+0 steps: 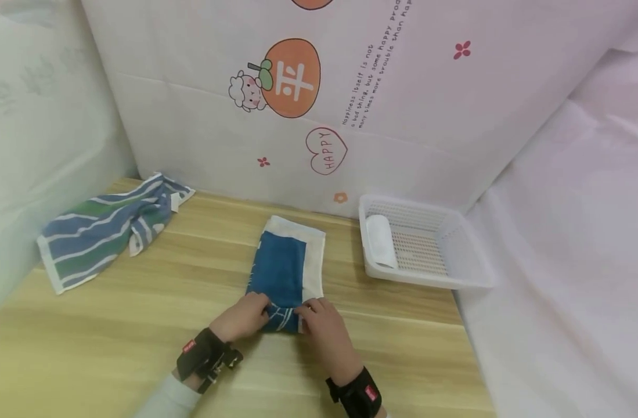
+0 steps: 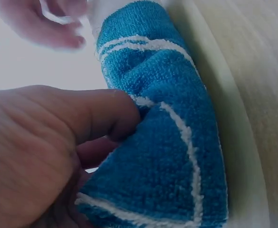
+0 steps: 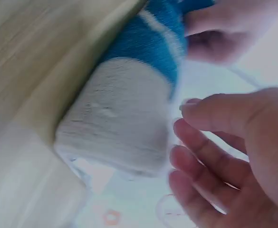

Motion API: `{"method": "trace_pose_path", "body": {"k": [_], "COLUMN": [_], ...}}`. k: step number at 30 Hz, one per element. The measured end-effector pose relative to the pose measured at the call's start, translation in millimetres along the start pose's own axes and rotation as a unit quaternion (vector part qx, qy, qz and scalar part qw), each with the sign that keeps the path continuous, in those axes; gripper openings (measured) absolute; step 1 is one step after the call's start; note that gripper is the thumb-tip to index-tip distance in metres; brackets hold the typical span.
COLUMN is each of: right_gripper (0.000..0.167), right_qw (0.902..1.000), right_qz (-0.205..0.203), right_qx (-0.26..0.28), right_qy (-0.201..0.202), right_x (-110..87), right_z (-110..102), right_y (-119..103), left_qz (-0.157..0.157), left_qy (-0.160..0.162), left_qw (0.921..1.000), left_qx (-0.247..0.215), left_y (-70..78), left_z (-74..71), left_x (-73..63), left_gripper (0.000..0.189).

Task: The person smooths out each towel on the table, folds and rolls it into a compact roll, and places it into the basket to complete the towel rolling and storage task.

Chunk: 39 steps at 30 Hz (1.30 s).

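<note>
Item 1: blue towel [image 1: 277,267] with a pale border, lying flat on the wood-grain table [image 1: 141,348] at the middle of the head view. Its end at six o'clock is folded over on itself and shows white line patterning.

Item 2: left hand [image 1: 242,316], at eight o'clock on the towel; thumb and fingers clamped on the folded end, pinching the cloth.

Item 3: right hand [image 1: 326,334], at five o'clock on the towel; fingers loosely bent, thumb and fingertips a little apart, just beside the cloth's edge. Whether they touch it cannot be told.

Item 4: wrist straps, black, one per wrist, each with a red label.

Item 5: striped towel [image 1: 104,232], blue, green and white, lying rumpled between nine and ten o'clock from the blue towel; white tag [image 1: 175,202] at its far end.

Item 6: white basket [image 1: 420,255], openwork base, between two and three o'clock from the blue towel; a white roll [image 1: 381,241] lies inside along its nine o'clock wall.

Item 7: printed backdrop [image 1: 193,128], at twelve o'clock, with orange fruit and a heart.
</note>
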State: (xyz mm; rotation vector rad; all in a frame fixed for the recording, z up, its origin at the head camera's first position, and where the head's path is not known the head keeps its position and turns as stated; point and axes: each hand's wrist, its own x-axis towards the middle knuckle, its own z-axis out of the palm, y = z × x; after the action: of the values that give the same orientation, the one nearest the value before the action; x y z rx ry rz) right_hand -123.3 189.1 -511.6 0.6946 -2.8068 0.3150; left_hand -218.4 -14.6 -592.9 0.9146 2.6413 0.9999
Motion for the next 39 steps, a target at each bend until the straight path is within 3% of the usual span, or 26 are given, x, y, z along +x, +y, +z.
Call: {"method": "trace_pose_path", "body": {"k": [3, 6, 9, 13, 18, 21, 24, 27, 29, 32, 35, 39], "right_gripper": [0.028, 0.028, 0.025, 0.023, 0.020, 0.017, 0.019, 0.021, 0.025, 0.031, 0.033, 0.022], "right_qw": [0.9989, 0.9951, 0.9920, 0.9922, 0.9946, 0.9945, 0.9949, 0.9986, 0.9992, 0.9973, 0.9904, 0.9737], "right_qz": [-0.001, 0.001, 0.003, -0.009, -0.036, -0.027, -0.008, 0.005, 0.010, 0.008, -0.002, -0.009], "right_qx": [-0.035, -0.083, -0.121, -0.122, -0.067, -0.013, 0.009, -0.010, -0.031, -0.071, -0.137, -0.226], "right_qy": [-0.030, -0.054, -0.035, -0.026, -0.070, -0.101, -0.100, -0.052, -0.024, -0.016, -0.020, 0.024], "right_x": [-1.2, -0.3, 4.1, 11.7, 21.2, 24.1, 21.6, 14.0, 10.9, 12.2, 19.0, 28.9], "right_z": [8, 22, 33, 34, 31, 28, 25, 20, 15, 17, 29, 46], "right_y": [-17, -23, -17, 2, 16, 17, 16, 8, 0, -10, -11, 4], "left_qz": [-0.008, -0.010, 0.036, 0.100, 0.095, 0.083, 0.065, 0.047, 0.044, 0.047, 0.056, 0.078], "left_qy": [0.013, 0.037, 0.078, 0.122, 0.121, 0.107, 0.071, 0.027, 0.008, -0.006, 0.016, 0.087], "left_qw": [0.9999, 0.9990, 0.9938, 0.9761, 0.9623, 0.9676, 0.9835, 0.9948, 0.9970, 0.9980, 0.9974, 0.9902], "left_qx": [0.001, 0.025, 0.070, 0.150, 0.225, 0.213, 0.153, 0.086, 0.063, 0.043, 0.043, 0.076], "left_y": [30.0, 49.8, 63.4, 75.0, 73.8, 68.6, 62.8, 57.3, 52.7, 45.0, 41.5, 44.5], "left_z": [-29.5, -39.9, -39.0, -29.5, -18.0, -17.7, -24.3, -34.9, -42.5, -50.9, -52.4, -46.5], "left_x": [-21.9, -29.7, -36.6, -38.8, -35.7, -32.5, -27.6, -21.8, -17.0, -9.1, -6.8, -11.9], "left_gripper": [0.006, 0.003, 0.013, 0.016, 0.015, 0.016, 0.020, 0.021, 0.020, 0.016, 0.018, 0.025]}}
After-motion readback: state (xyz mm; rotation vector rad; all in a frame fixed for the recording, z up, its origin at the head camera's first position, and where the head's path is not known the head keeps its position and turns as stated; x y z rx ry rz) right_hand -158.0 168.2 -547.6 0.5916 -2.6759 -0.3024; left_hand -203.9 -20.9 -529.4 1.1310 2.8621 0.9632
